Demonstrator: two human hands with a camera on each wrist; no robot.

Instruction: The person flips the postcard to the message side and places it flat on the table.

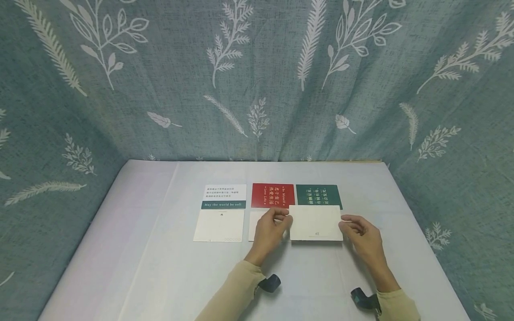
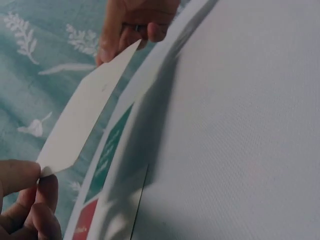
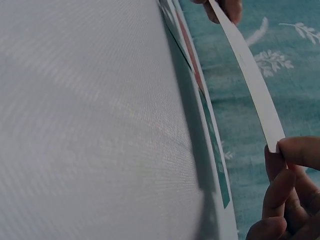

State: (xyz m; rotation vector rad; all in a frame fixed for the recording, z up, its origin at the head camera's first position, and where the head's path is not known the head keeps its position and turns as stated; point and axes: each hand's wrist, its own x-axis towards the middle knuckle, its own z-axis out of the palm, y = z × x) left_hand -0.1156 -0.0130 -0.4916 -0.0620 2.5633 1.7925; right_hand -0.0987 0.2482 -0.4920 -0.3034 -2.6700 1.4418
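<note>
A cream postcard (image 1: 316, 224) with a small printed mark near its lower edge is held above the table, its shadow falling below. My left hand (image 1: 271, 232) pinches its left side between thumb and fingers. At the opposite side, my right hand (image 1: 366, 240) pinches the edge. The right wrist view shows the postcard (image 3: 254, 82) slightly bowed between both hands. Behind it lies a green card (image 1: 319, 194) with white characters, partly covered. A red card (image 1: 273, 195) is to its left. Under my left hand sits another cream card (image 1: 253, 223), mostly hidden.
At the left of the group lie a white card with a green band (image 1: 223, 196) and a cream card (image 1: 219, 226) in front of it. A white cloth covers the table (image 1: 160, 267). Blue-green leaf-patterned curtains (image 1: 257, 80) stand behind and at both sides.
</note>
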